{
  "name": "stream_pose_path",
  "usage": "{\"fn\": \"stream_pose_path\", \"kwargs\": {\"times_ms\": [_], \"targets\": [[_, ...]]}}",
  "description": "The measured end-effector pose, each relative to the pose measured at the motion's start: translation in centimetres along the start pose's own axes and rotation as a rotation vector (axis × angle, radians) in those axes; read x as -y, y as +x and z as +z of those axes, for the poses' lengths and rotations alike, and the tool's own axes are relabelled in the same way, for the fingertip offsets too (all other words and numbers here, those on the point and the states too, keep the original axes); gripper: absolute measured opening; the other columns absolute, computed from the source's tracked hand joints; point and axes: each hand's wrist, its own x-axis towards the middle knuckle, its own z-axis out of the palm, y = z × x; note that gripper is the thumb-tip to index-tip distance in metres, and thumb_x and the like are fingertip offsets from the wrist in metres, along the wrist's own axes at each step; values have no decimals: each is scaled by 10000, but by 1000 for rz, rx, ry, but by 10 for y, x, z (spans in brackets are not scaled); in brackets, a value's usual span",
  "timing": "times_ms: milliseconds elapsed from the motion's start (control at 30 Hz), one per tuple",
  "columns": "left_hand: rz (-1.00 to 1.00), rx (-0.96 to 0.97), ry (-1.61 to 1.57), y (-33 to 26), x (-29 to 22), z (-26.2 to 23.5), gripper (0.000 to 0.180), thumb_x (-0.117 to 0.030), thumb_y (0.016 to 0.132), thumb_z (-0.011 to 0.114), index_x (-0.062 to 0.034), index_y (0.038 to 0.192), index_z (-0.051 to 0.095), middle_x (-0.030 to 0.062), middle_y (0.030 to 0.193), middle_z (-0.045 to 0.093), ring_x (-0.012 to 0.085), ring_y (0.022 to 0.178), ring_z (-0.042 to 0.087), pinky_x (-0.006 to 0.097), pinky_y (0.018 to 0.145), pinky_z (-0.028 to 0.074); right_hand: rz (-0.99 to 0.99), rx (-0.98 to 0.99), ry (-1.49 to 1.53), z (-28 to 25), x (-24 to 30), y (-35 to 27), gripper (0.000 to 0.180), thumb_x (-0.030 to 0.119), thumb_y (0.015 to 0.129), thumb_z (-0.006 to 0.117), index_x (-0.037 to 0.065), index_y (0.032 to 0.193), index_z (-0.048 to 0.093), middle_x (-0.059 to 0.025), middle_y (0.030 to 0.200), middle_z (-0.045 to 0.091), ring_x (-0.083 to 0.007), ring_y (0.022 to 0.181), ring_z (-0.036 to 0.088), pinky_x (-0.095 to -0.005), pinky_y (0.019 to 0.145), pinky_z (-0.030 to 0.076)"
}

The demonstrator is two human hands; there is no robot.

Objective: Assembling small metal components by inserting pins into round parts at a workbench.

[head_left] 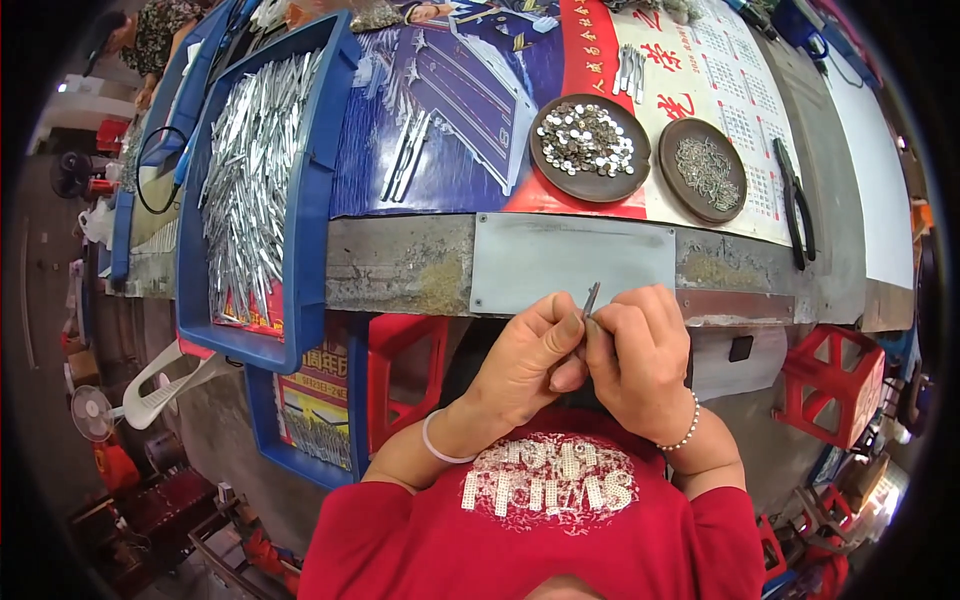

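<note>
Left hand (530,357), right hand (640,348), clamped on a thin grey piece (592,297); lower end covered, shape unclear.

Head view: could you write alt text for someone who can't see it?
A person's left hand and right hand pinch a slim dark piece in front of a workbench. On it are two brown dishes of small parts and dark pliers; at left sits a blue bin of silvery metal strips.

A slim grey metal piece (592,298) is held pinched, aslant.
</note>
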Motion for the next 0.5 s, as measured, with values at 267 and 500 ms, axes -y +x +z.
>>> {"fn": "stream_pose_path", "kwargs": {"times_ms": [267, 500], "targets": [[87, 107, 196, -14, 1, 1, 211, -236, 898, 590, -77, 815, 476, 46, 732, 522, 75, 490, 416, 183, 433, 332, 407, 335, 890, -12, -19, -4, 146, 41, 766, 672, 8, 804, 534, -72, 733, 512, -190, 641, 504, -273, 569, 408], [61, -7, 106, -12, 7, 5, 190, -226, 913, 567, -85, 828, 473, 38, 745, 527, 62, 509, 403, 181, 447, 310, 383, 144, 686, -5, -11, -15, 118, 3, 790, 640, 1, 810, 524, -80, 745, 531, -176, 652, 522, -271, 594, 428]]}}
